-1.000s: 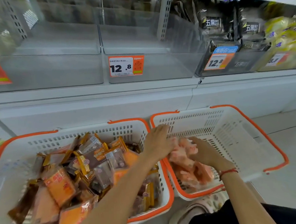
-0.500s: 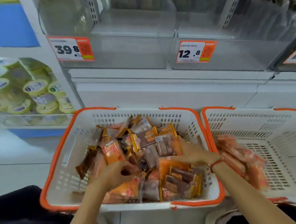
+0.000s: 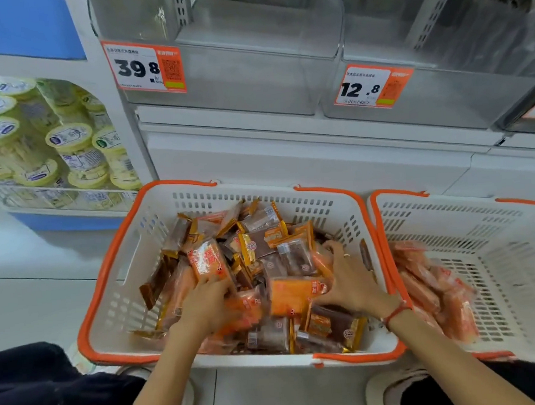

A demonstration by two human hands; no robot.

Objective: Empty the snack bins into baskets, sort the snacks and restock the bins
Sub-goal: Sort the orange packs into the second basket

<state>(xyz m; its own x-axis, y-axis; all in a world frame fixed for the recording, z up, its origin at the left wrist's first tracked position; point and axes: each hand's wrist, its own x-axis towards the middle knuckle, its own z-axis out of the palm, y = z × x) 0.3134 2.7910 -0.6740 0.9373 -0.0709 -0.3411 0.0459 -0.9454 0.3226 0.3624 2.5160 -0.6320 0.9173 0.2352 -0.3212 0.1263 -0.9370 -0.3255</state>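
Note:
A white basket with an orange rim (image 3: 107, 274) holds a mixed heap of orange, brown and gold snack packets. My left hand (image 3: 208, 303) lies in the heap, its fingers on an orange packet (image 3: 207, 259). Spread over the packets at the right side of the same basket, my right hand (image 3: 351, 280) rests beside a flat orange packet (image 3: 292, 294). A second white basket (image 3: 513, 250) to the right has a pile of pink-orange packets (image 3: 431, 289) along its left side. Two clear bins (image 3: 252, 75) on the shelf above show no snacks.
Price tags 39.8 (image 3: 143, 67) and 12.8 (image 3: 372, 86) hang on the bin fronts. A wire rack of yellow-lidded tubs (image 3: 52, 143) stands at the left. My dark trouser legs and shoes frame the bottom. Pale floor tiles lie left of the baskets.
Both hands left the pink-orange packets in the right basket and moved into the mixed left basket. The view swung left and has come closer to the heap.

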